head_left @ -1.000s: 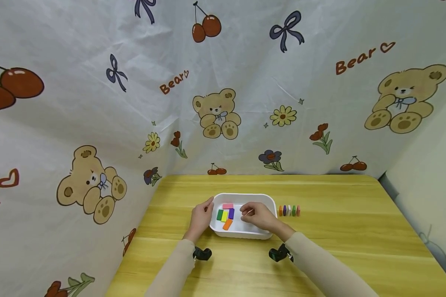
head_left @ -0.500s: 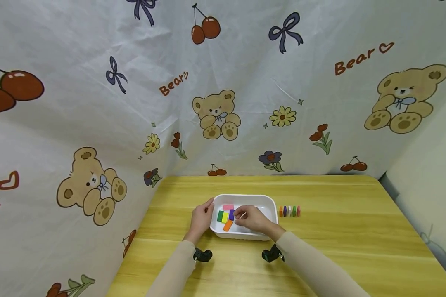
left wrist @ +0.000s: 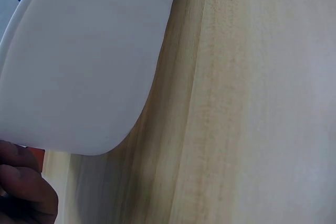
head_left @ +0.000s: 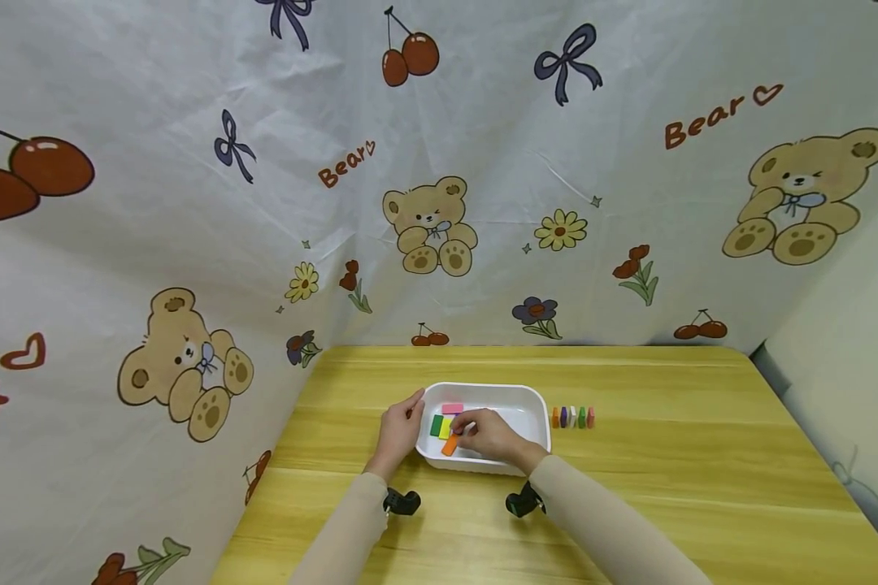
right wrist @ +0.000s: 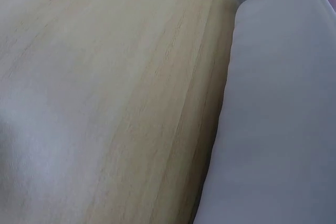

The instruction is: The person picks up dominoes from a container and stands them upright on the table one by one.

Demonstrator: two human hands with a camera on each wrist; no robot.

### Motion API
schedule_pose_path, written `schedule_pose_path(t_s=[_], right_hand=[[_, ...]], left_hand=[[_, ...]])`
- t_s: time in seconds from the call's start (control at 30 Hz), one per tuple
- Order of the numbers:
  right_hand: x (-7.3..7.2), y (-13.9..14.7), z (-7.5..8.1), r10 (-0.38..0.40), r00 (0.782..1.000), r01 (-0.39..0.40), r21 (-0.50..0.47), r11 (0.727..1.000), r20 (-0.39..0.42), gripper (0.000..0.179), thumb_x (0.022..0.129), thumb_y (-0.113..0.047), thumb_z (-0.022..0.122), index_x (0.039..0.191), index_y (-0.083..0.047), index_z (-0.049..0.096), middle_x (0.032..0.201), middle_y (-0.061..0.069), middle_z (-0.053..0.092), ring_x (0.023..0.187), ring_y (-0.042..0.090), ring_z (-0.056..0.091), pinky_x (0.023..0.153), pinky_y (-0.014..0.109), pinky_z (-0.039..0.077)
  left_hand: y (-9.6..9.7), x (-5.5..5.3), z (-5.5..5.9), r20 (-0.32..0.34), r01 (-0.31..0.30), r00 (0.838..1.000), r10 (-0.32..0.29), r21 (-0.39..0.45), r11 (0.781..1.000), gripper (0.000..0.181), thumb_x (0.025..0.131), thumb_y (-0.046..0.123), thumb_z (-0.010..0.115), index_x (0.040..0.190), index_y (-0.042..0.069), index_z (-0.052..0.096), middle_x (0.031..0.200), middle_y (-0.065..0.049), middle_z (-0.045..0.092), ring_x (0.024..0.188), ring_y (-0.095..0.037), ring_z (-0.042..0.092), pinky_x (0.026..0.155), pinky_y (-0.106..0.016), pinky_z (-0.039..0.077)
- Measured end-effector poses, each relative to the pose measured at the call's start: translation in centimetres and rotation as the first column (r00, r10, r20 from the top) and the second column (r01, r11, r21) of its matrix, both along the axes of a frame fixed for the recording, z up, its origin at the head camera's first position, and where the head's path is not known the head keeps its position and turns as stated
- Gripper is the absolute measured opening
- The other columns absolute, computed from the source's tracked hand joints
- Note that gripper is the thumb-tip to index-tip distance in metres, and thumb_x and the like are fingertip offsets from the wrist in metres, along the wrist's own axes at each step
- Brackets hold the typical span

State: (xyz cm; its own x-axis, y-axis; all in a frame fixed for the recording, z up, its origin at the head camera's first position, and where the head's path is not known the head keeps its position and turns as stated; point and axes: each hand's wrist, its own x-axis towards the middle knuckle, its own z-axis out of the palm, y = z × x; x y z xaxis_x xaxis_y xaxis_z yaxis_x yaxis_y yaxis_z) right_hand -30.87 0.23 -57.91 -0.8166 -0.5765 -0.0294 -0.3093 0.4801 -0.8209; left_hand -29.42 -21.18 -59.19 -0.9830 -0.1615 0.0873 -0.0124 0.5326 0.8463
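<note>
A white plastic tray (head_left: 512, 396) stands on the table. My left hand (head_left: 397, 431) holds its left end, thumb and fingers at the rim; some curled fingers (left wrist: 26, 184) show in the left wrist view below the tray's corner. Inside lie small flat domino blocks: a pink block (head_left: 452, 409), a green block (head_left: 436, 426), a yellow block (head_left: 445, 429) and an orange block (head_left: 449, 444). My right hand (head_left: 492, 437) reaches in over the front rim, its bent fingers right over the purple block, which they mostly hide. I cannot tell whether the fingers pinch it.
A row of several upright domino blocks (head_left: 573, 418) stands just right of the tray. The wooden table (head_left: 673, 471) extends to the right and front. A white cloth (head_left: 497, 292) printed with bears hangs behind and at the left.
My right hand has moved left inside the tray, from beside the purple block to over it, with its fingers drawn closer together. The left hand has stayed at the rim.
</note>
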Motion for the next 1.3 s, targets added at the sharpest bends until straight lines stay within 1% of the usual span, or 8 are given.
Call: schedule_pose_path(t_s=[0.17,0.37,0.57,0.63,0.83,0.93,1.07,1.3], right_hand=[[-0.1,-0.1,-0.3,0.011,1.0,-0.012,0.022,1.0,0.023,0.021,0.091,-0.007,0.076,0.113,-0.007,0.075,0.109,0.005,0.074,0.088,0.016,0.059,0.08,0.028,0.054],[-0.1,-0.2,-0.8,0.034,0.999,-0.033,0.062,0.998,-0.002,0.022,0.091,-0.007,0.076,0.112,-0.009,0.076,0.11,0.003,0.075,0.087,0.015,0.057,0.078,0.025,0.052],[-0.1,0.0,-0.8,0.047,0.999,-0.046,0.034,0.998,-0.004,0.018,0.09,-0.003,0.074,0.107,-0.008,0.077,0.106,0.006,0.076,0.087,0.015,0.058,0.073,0.023,0.05],[-0.1,0.0,-0.8,0.057,0.998,-0.056,0.024,0.998,-0.019,0.017,0.088,-0.001,0.076,0.104,-0.006,0.077,0.103,0.007,0.076,0.085,0.015,0.059,0.072,0.024,0.051],[-0.3,-0.3,-0.7,0.087,0.996,-0.086,0.021,0.996,-0.037,0.018,0.086,-0.003,0.078,0.104,-0.002,0.074,0.095,0.009,0.073,0.085,0.015,0.06,0.075,0.026,0.053],[-0.2,-0.6,-0.6,0.075,0.997,-0.074,0.025,0.997,-0.025,0.019,0.086,-0.005,0.08,0.103,-0.001,0.074,0.093,0.008,0.072,0.084,0.014,0.059,0.074,0.025,0.053],[0.2,-1.2,-0.1,0.033,0.999,-0.033,0.049,0.998,-0.009,0.022,0.084,-0.011,0.085,0.101,-0.002,0.074,0.091,0.006,0.072,0.081,0.011,0.058,0.072,0.023,0.053],[0.1,-2.2,-0.2,0.008,0.999,-0.002,0.143,0.99,-0.045,0.02,0.081,-0.015,0.089,0.095,-0.009,0.076,0.088,-0.001,0.072,0.079,0.009,0.058,0.076,0.025,0.055]], left_hand=[[0.0,0.0,0.0,-0.002,-0.002,1.0,0.002,-0.004,1.0,0.037,0.108,0.026,0.057,0.142,0.017,0.064,0.144,-0.009,0.063,0.136,-0.028,0.059,0.108,-0.046,0.053],[0.1,0.1,0.0,-0.005,0.0,1.0,0.0,-0.012,1.0,0.037,0.107,0.024,0.057,0.142,0.015,0.064,0.142,-0.01,0.064,0.134,-0.029,0.06,0.106,-0.047,0.054],[0.2,0.1,0.1,-0.021,-0.006,1.0,0.006,-0.032,0.999,0.036,0.107,0.022,0.057,0.141,0.013,0.064,0.141,-0.011,0.065,0.133,-0.029,0.061,0.106,-0.047,0.055],[0.2,0.1,0.1,-0.023,-0.007,1.0,0.006,-0.038,0.999,0.036,0.107,0.022,0.057,0.141,0.013,0.065,0.141,-0.011,0.065,0.133,-0.029,0.061,0.105,-0.047,0.055],[0.2,0.2,0.3,-0.008,-0.009,1.0,0.009,-0.015,1.0,0.036,0.107,0.024,0.057,0.141,0.016,0.065,0.143,-0.009,0.065,0.134,-0.029,0.06,0.107,-0.046,0.054],[0.1,0.2,0.2,-0.004,-0.009,1.0,0.009,-0.009,1.0,0.036,0.107,0.025,0.057,0.141,0.017,0.065,0.143,-0.009,0.064,0.134,-0.028,0.059,0.108,-0.046,0.053],[0.0,0.2,0.1,-0.016,-0.007,1.0,0.007,-0.016,1.0,0.035,0.107,0.024,0.058,0.141,0.016,0.065,0.142,-0.009,0.065,0.133,-0.028,0.06,0.106,-0.045,0.054],[0.0,0.1,0.2,-0.035,-0.001,0.999,0.0,-0.017,1.0,0.035,0.107,0.023,0.058,0.139,0.015,0.066,0.14,-0.011,0.066,0.131,-0.029,0.062,0.106,-0.046,0.055]])
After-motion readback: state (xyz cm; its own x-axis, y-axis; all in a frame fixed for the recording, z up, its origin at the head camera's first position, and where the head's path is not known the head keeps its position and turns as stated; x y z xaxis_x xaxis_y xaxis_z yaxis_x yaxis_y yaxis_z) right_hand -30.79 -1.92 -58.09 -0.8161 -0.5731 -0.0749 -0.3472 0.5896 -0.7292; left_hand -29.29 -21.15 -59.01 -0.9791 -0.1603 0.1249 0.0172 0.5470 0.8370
